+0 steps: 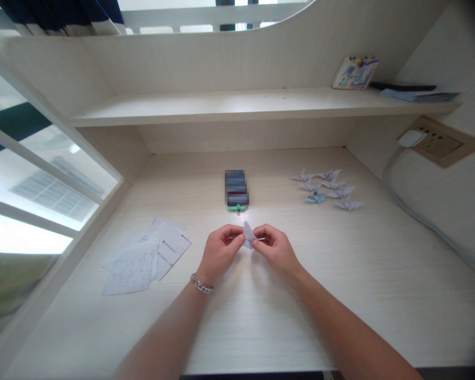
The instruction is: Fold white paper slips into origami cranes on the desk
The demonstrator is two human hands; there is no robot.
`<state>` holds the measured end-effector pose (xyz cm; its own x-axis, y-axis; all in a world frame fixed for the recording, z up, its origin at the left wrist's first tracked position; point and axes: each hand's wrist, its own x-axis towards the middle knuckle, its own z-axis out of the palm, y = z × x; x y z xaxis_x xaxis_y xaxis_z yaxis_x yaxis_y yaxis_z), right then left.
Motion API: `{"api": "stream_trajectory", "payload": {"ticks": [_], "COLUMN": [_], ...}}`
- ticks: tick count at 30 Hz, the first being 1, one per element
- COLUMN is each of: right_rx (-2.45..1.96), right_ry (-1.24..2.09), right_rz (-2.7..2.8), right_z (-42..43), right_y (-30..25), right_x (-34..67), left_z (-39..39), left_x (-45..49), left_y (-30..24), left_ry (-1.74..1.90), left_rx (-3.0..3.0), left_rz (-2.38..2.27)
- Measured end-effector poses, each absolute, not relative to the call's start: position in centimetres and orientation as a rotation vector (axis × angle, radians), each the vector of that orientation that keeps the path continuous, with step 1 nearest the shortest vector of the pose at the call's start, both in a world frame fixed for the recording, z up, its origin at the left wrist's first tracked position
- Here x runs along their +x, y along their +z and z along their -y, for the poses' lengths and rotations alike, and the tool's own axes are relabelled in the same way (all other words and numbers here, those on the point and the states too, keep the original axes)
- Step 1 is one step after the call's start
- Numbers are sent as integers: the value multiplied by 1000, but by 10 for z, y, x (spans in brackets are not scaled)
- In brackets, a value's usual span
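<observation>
Both hands meet over the middle of the pale wooden desk [261, 316]. My left hand [220, 248], with a silver bracelet on its wrist, pinches the left side of a small folded white paper piece [248, 233]. My right hand [275, 249] pinches the same piece from the right. The paper stands up in a point between the fingertips, just above the desk.
A phone [236, 190] lies flat just beyond my hands. Several folded paper cranes [326, 189] sit at the right rear. A loose stack of printed paper sheets [146, 256] lies to the left. A shelf [237, 103] carries a booklet [355, 72]; a wall socket with plug [411, 138] and cable is at right.
</observation>
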<state>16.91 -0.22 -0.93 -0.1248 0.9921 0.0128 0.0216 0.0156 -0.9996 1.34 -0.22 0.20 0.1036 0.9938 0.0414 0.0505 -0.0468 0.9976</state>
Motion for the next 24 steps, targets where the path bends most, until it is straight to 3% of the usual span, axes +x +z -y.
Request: {"api": "stream_trajectory", "payload": {"ticks": [24], "right_rx": [-1094], "right_ry": [1232], "right_rz": [1120], "right_z": [5], "right_y": [-7], "right_x": [163], "left_z": [11], "left_x": [25], "left_y": [-1], "left_ry": [1171], "left_rx": [1417], "left_rz": [-1172]}}
